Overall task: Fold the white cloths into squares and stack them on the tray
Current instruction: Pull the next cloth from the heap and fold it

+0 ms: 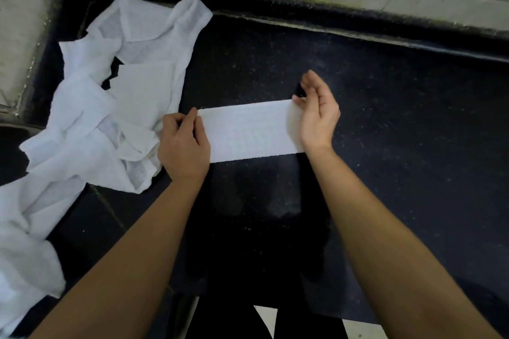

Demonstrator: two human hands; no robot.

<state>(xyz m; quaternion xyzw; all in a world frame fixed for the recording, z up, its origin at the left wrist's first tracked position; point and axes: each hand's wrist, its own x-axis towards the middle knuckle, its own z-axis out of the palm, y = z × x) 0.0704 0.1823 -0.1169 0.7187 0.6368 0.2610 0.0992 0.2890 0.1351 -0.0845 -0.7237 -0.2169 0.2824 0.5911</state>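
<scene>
White cloth (249, 131), folded into a long narrow strip, lies flat near the middle of the dark counter (399, 118). Left hand (183, 150) pinches its left end between thumb and fingers, while right hand (316, 115) pinches the far right corner. Loose cloths (91, 118) lie heaped along the counter's left edge.

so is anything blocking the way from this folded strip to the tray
Cannot tell: no tray is in view. The folded strip is held at its ends by the left hand and right hand. A heap of unfolded cloths lies to its left.
</scene>
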